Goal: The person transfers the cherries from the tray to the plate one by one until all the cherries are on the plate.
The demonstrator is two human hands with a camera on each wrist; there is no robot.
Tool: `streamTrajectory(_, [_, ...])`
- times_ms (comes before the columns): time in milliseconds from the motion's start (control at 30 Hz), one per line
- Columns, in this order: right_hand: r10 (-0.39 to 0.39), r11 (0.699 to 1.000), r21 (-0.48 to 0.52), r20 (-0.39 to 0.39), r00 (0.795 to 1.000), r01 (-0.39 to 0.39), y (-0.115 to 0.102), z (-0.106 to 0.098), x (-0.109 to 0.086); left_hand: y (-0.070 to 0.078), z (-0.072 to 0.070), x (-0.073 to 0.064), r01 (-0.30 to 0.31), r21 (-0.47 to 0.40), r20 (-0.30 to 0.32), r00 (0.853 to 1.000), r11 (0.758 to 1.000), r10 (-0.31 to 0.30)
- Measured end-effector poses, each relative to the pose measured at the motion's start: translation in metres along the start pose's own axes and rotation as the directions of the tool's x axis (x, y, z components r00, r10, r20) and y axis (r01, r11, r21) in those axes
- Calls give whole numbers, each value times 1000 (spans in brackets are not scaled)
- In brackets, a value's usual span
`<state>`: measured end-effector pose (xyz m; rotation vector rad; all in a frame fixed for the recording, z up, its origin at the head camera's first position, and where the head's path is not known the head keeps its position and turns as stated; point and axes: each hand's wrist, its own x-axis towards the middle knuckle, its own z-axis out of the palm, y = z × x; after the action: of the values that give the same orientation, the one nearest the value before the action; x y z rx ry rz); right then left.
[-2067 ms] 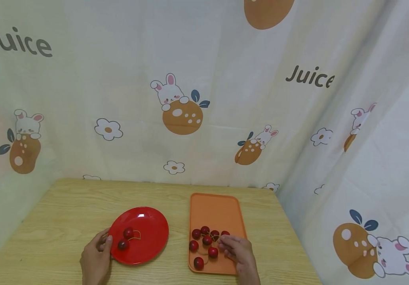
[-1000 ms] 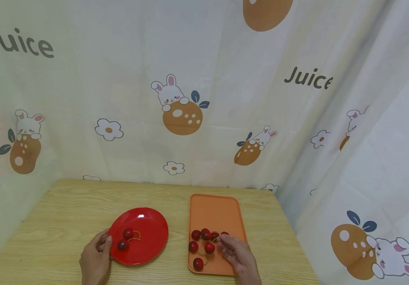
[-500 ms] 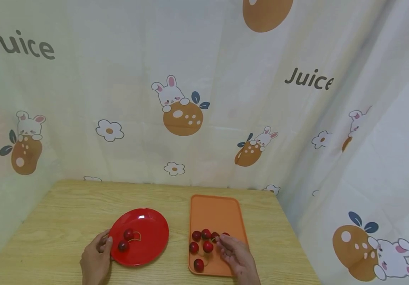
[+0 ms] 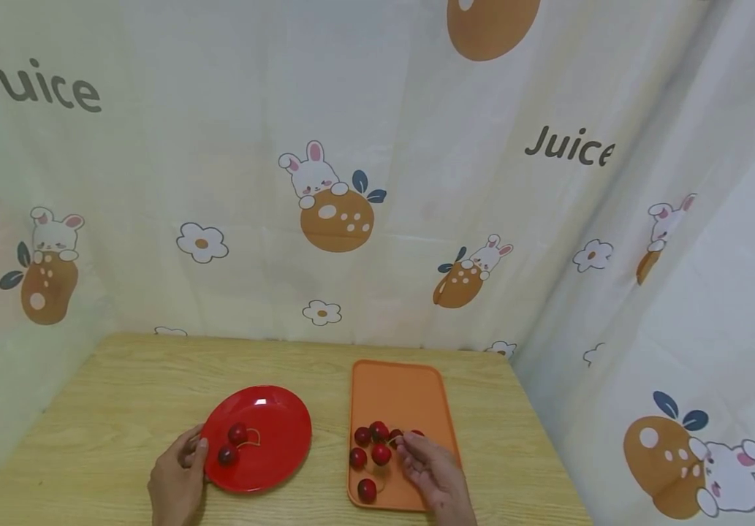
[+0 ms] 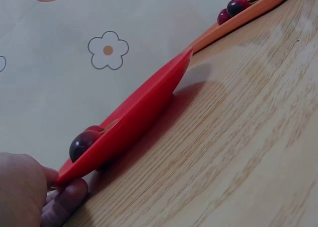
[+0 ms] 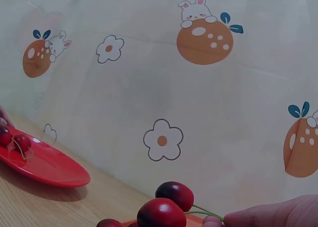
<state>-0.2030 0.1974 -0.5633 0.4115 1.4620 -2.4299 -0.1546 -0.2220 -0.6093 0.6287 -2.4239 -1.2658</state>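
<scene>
My left hand grips the near-left rim of a red plate, thumb on top and fingers under the edge in the left wrist view. Two dark red cherries joined by their stems lie on the plate's left part. My right hand is over an orange tray, pinching the green stems of a cherry pair between thumb and finger. That pair hangs from the fingertips, close over the other cherries in the head view. Several more cherries lie in the tray's near half, one partly hidden behind my right fingers.
Plate and tray stand side by side on a wooden table, with a strip of wood between them. A pale curtain printed with rabbits and fruit hangs behind the table and along its sides.
My right hand has shifted slightly left, and the cherry pair at its fingertips has moved up and left in the head view. The left hand and plate have stayed in place.
</scene>
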Motion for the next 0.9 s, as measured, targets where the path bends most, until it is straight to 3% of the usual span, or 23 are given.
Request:
streamTrajectory(233, [22,1000,-10,37,999,-21,5,9,0,-4,-2,-2,57,23,3,998,998,-57])
streamTrajectory(900, [-5,999,-41,75,997,8,2,15,-4,2,1,1,47,12,4,999,999,-47])
